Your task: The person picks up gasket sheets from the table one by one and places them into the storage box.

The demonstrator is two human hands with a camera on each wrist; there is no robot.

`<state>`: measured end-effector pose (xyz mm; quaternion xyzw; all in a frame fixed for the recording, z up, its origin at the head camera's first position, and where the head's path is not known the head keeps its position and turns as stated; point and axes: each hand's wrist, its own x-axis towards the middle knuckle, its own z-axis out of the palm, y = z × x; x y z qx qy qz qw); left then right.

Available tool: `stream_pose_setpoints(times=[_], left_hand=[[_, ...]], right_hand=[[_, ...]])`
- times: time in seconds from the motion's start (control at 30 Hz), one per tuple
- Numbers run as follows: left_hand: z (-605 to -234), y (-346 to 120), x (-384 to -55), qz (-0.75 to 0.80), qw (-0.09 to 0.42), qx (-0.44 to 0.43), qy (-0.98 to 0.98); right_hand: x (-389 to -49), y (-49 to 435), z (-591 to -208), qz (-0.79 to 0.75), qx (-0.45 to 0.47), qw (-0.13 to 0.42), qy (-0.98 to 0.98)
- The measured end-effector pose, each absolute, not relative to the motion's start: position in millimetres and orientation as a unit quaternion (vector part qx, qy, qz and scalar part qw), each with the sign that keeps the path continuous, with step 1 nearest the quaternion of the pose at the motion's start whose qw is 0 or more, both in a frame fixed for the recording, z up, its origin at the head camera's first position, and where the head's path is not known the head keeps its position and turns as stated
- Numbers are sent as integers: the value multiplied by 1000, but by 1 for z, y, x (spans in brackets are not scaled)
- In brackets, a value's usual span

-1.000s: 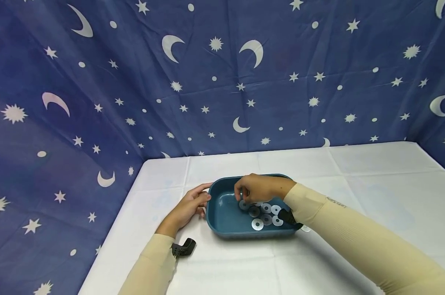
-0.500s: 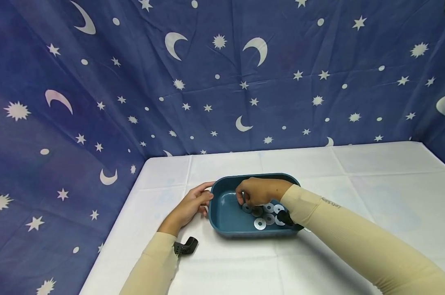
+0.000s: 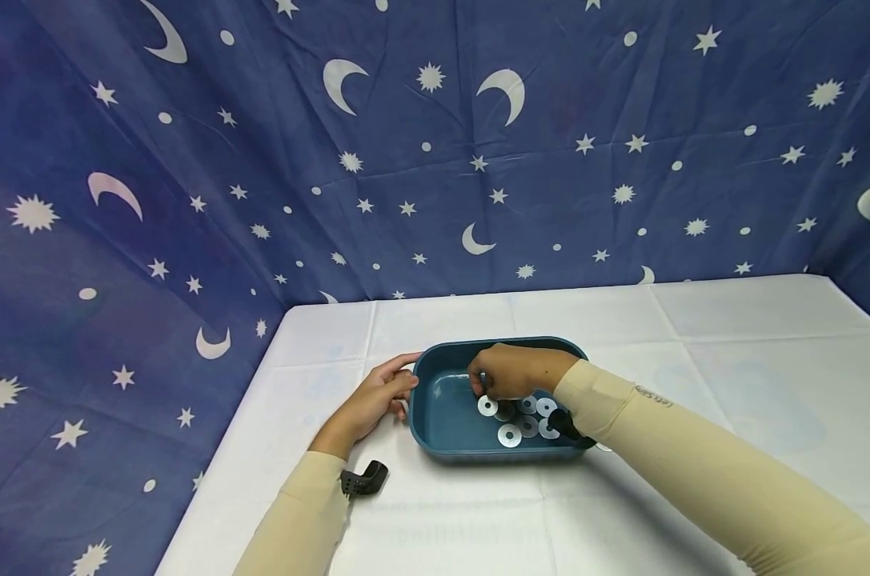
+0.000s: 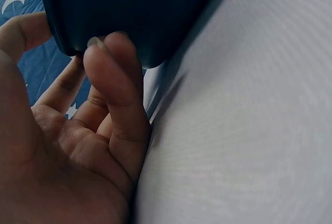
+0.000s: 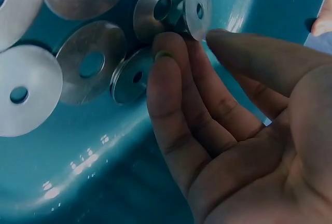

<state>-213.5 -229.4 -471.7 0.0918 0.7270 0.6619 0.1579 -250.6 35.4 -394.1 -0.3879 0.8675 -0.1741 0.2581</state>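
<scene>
Inside a dark teal tub (image 3: 442, 457), several flat metal washers (image 3: 510, 435) lie over its middle and right side. My right hand (image 3: 510, 373) reaches down among them with bent fingers. In the right wrist view its thumb and fingertips meet at the lower edge of a tilted washer (image 5: 198, 11), pinching it. Another washer (image 5: 130, 77) leans by the fingers, and a broad one (image 5: 29, 90) lies farther off. My left hand (image 3: 366, 408) rests against the tub's left end with relaxed fingers. Its fingertips (image 4: 106, 71) are right at the outer wall in the left wrist view.
A white cloth (image 3: 463, 520) covers the table under the tub. Just right of the tub, partly behind the right sleeve, a pale disc (image 3: 603, 448) shows. A blue curtain (image 3: 420, 216) with moons and stars stands behind and along the left.
My right hand has shifted slightly right and lower in the tub. The washer under its fingers has turned from dark to bright. My left hand stays at the tub's end.
</scene>
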Motion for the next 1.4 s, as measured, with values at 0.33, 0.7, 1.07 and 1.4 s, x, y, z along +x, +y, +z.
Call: stream_pose_setpoints(times=[0.33, 0.7, 1.07, 1.4], left_hand=[[-471, -228, -214, 658, 155, 87, 732], [-474, -229, -213, 661, 162, 76, 729], [-471, -229, -214, 662, 162, 86, 727], [-470, -227, -213, 661, 163, 84, 727]], right_hand=[[-247, 64, -370, -205, -384, 217, 874], [-206, 123, -366, -283, -339, 52, 896], [-169, 161, -385, -356, -262, -81, 893], [-177, 190, -410, -394, -166, -30, 904]])
